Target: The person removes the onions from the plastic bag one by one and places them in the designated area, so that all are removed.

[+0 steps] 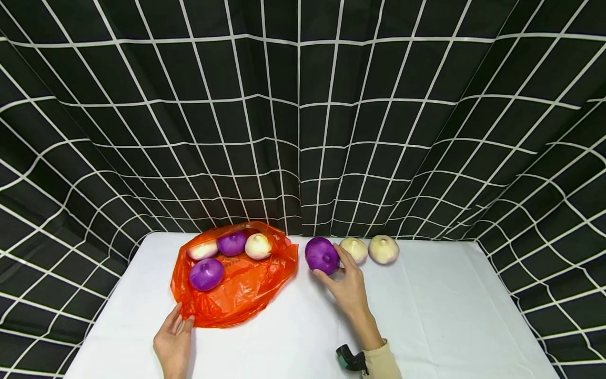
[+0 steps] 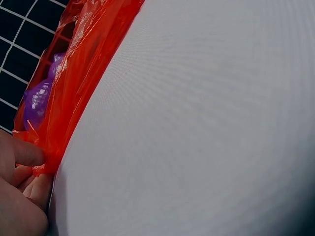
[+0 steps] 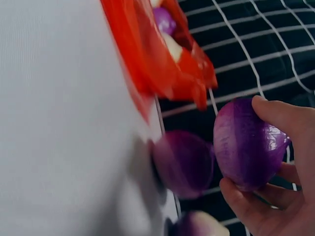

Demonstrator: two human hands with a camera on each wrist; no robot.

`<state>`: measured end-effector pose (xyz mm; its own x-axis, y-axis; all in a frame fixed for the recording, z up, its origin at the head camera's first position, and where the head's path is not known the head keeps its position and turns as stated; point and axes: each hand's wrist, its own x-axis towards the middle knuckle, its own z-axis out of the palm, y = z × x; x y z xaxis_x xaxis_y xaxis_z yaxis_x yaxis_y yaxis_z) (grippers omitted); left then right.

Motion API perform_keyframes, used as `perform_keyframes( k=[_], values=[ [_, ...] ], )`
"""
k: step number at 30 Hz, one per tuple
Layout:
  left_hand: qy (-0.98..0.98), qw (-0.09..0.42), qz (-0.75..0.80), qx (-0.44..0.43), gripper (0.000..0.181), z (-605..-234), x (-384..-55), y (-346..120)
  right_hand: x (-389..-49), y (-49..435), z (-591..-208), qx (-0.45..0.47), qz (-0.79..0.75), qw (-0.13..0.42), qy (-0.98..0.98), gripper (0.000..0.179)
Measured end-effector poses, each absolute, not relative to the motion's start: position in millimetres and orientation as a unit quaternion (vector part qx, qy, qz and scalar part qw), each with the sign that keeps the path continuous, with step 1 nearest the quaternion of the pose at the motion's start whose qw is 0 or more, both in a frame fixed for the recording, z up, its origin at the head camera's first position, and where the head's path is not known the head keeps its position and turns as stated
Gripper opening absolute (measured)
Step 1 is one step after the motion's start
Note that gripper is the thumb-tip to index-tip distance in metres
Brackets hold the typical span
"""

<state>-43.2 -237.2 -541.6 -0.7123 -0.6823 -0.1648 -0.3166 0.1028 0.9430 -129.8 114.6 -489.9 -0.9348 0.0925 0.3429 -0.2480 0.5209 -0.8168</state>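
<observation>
My right hand [image 1: 349, 287] grips a purple onion [image 3: 248, 145] between thumb and fingers, raised above the table in the right wrist view. Behind it sits another purple onion [image 3: 184, 163], partly covered by the held one in the head view. My left hand [image 1: 173, 337] pinches the near left edge of an orange-red plastic bag [image 1: 246, 295] that lies spread with its mouth open. Inside the bag are a purple onion [image 1: 206, 274] at the front, and behind it another purple onion [image 1: 232, 243], a white onion [image 1: 258, 246] and a white-and-purple onion [image 1: 202, 250].
Two pale onions [image 1: 383, 249] stand side by side at the back of the white table [image 1: 450, 316], just right of my right hand. A black curtain with white grid lines [image 1: 303, 131] rises behind the table and along both sides.
</observation>
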Motion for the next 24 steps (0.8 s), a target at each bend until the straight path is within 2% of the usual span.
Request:
perform_keyframes(
  k=[16,24],
  values=[
    [-0.728,0.187,-0.573,0.328,0.05,-545,-41,-238,-144,176,-487,0.021,0.44,0.235,-0.866,0.077],
    [-0.734,0.167,-0.564,0.34,0.051,-543,-42,-237,-148,211,-484,-0.005,0.419,0.258,-0.871,0.077]
  ],
)
